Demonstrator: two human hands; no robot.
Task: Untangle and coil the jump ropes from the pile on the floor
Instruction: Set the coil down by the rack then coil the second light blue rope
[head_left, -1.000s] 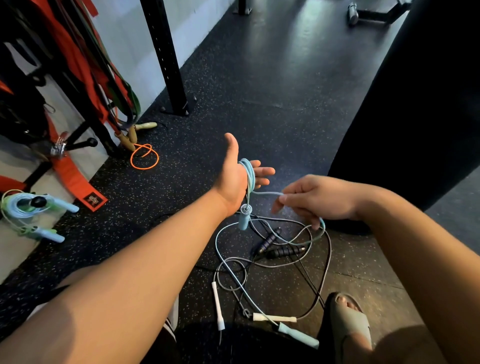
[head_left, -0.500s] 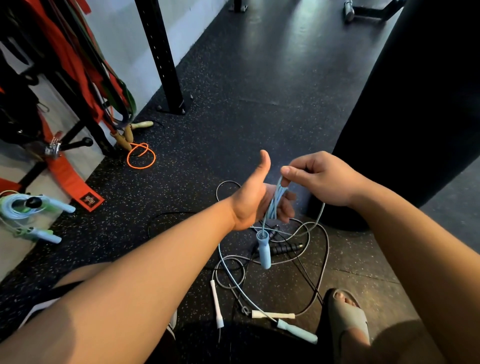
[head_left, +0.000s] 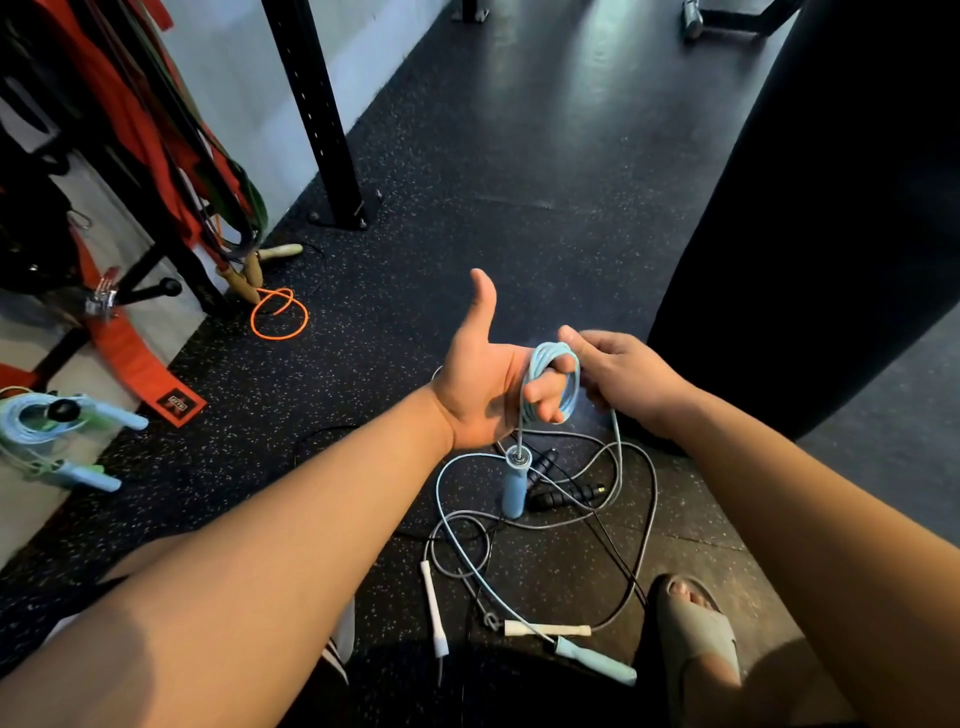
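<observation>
Currently: my left hand (head_left: 478, 389), fingers half-curled as spool, carries blue rope (head_left: 553, 384) coils; right hand (head_left: 623, 379) pinches its strand, guiding wraps.

the light blue rope (head_left: 553, 384) at frame centre is one even pastel, and its hanging handle (head_left: 514, 486) matches it, topped with a silver cap. below, the pile mixes grey cords (head_left: 647, 499), black handles (head_left: 566, 498), white handles (head_left: 545, 630) and a second light blue handle (head_left: 597, 662) near the bottom edge. the floor (head_left: 441, 156) is black, flecked all over with pale speckles. at left are a bright orange rope loop (head_left: 280, 314), a red strap (head_left: 132, 358) with a black label, and coiled ropes (head_left: 47, 421) in pale blue and mint green. the sandal (head_left: 698, 639) at lower right is beige.
</observation>
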